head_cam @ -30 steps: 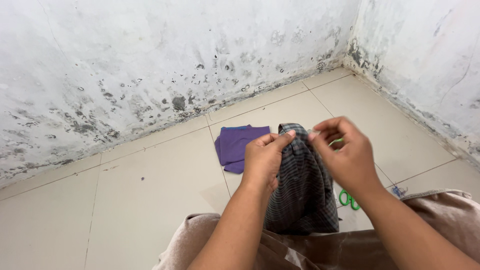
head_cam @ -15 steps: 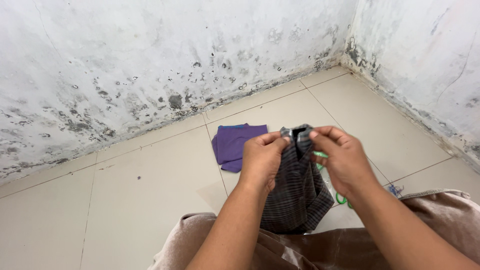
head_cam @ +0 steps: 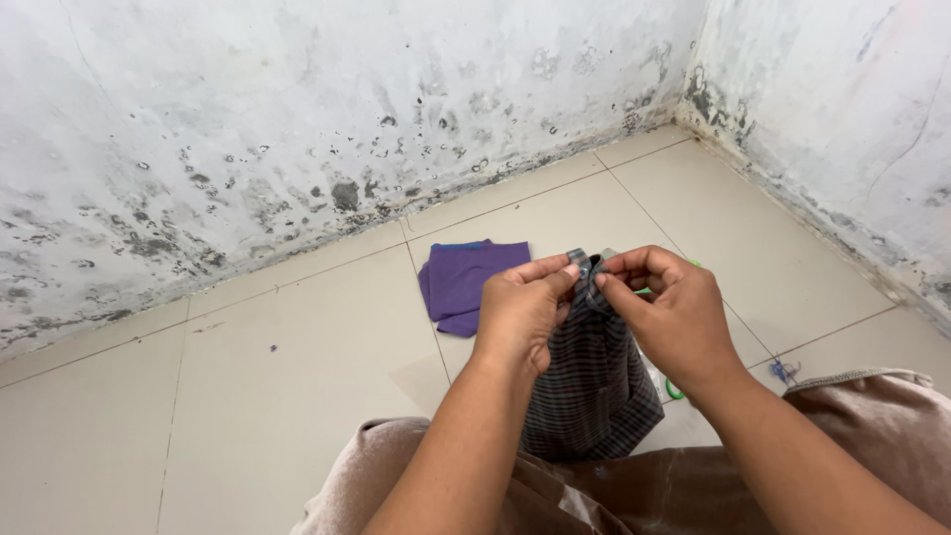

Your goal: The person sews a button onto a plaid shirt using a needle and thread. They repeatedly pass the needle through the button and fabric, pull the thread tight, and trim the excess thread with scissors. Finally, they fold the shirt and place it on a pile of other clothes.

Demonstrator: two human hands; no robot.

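Observation:
A dark checked cloth [head_cam: 594,381] hangs in front of me, pinched at its top edge by both hands. My left hand [head_cam: 520,312] grips the upper left of the cloth with thumb and fingers. My right hand [head_cam: 669,312] grips the upper right, its fingertips nearly touching those of the left. The cloth's lower end rests against my lap, which is covered in light brown fabric [head_cam: 862,416]. A folded purple cloth [head_cam: 466,282] lies flat on the tiled floor just beyond my left hand.
A green-handled object [head_cam: 676,389], partly hidden by the cloth and my right hand, lies on the floor [head_cam: 277,376] of pale tiles. A small blue scrap [head_cam: 783,372] sits by my right knee. Two stained white walls [head_cam: 297,119] meet at the far right corner.
Both hands have drawn closer together at the top of the checked cloth, bunching its upper edge. The cloth hangs narrower than before.

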